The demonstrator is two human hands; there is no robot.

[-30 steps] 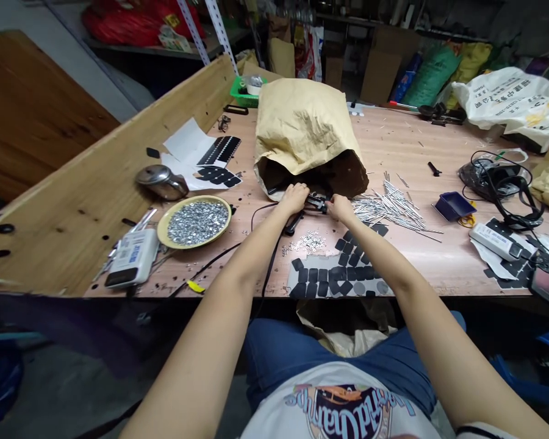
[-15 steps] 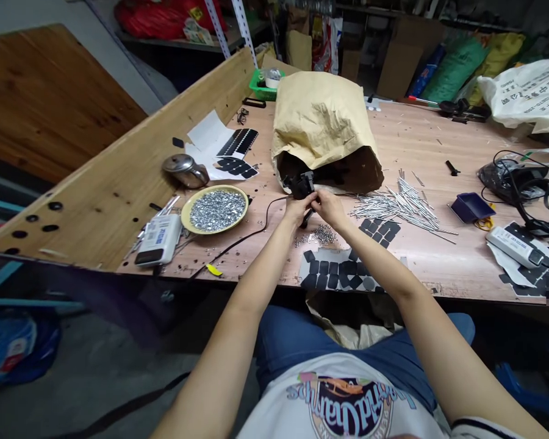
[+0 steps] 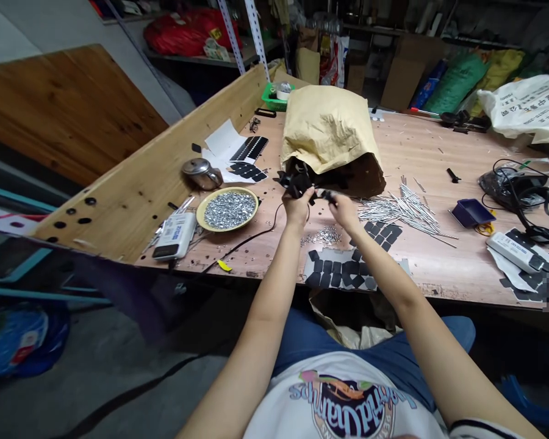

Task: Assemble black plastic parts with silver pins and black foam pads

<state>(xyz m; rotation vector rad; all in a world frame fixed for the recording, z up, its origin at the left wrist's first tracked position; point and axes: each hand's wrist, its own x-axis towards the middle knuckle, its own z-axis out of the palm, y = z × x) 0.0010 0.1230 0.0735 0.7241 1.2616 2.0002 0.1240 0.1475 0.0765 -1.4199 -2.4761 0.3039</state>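
Note:
My left hand (image 3: pixel 297 207) is closed round a bunch of black plastic parts (image 3: pixel 293 182), lifted above the table in front of the mouth of a brown paper sack (image 3: pixel 327 131). My right hand (image 3: pixel 343 208) pinches one small black part (image 3: pixel 326 196) just right of that bunch. Below my hands lie a small heap of silver screws (image 3: pixel 322 235) and a sheet of black adhesive pads (image 3: pixel 343 272).
A yellow dish of silver screws (image 3: pixel 227 208), a metal bell-shaped object (image 3: pixel 202 173) and a white device (image 3: pixel 175 235) sit to the left. Metal pins (image 3: pixel 400 207) are strewn to the right, beyond them a blue tray (image 3: pixel 469 212), cables (image 3: pixel 521 186) and a white adapter (image 3: pixel 512 247). A wooden board (image 3: pixel 155 177) edges the table's left side.
Both hands pulled black parts out of the sack's mouth, lifted them off the table and drew them toward me. The view shifted left.

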